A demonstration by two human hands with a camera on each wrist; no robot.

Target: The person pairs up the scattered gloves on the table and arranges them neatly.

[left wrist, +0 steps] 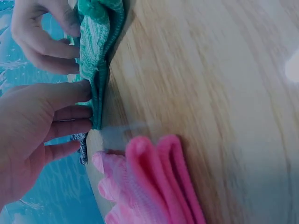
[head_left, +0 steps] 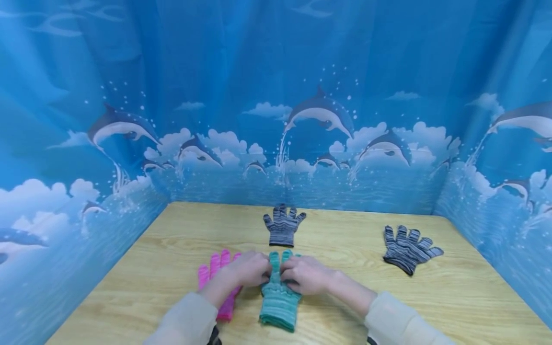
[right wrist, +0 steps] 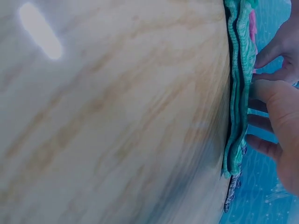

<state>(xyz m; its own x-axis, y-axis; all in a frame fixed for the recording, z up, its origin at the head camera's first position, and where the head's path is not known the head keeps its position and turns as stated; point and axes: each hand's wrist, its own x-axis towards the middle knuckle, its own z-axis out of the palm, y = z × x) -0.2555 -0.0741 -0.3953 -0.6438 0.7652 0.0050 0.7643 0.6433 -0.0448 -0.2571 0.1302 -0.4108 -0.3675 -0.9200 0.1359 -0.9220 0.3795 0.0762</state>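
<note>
"Left hand and right hand, what are they doing?"

"They face each other across the turquoise-green knitted glove, one on either side. Their fingertips meet the cloth around its middle, with a narrow gap between the hands."

"Are they gripping it?"

"In the wrist views the fingers look loosely extended, tips touching the cloth. Whether either hand pinches it, I cannot tell."

"Why work from both sides?"

"Probably so that the two sides can be handled evenly. The glove lies near the middle of the table's near part, fingers toward the far side, cuff toward the person, which seems to suit a straight reach. Two layers show along its edge; I can't say whether that is one glove or two stacked."

"And around it?"

"Just left lies a bright pink knitted glove, partly hidden under the left forearm, its cuff also near. Beyond the green one, a grey-and-black striped knitted glove lies flat with fingers spread. Far right, well apart, a second striped glove lies at a slant, perhaps simply out of the way."

"The setting?"

"A pale wood-grain table, with a blue dolphin-print curtain behind and at both sides."
</note>
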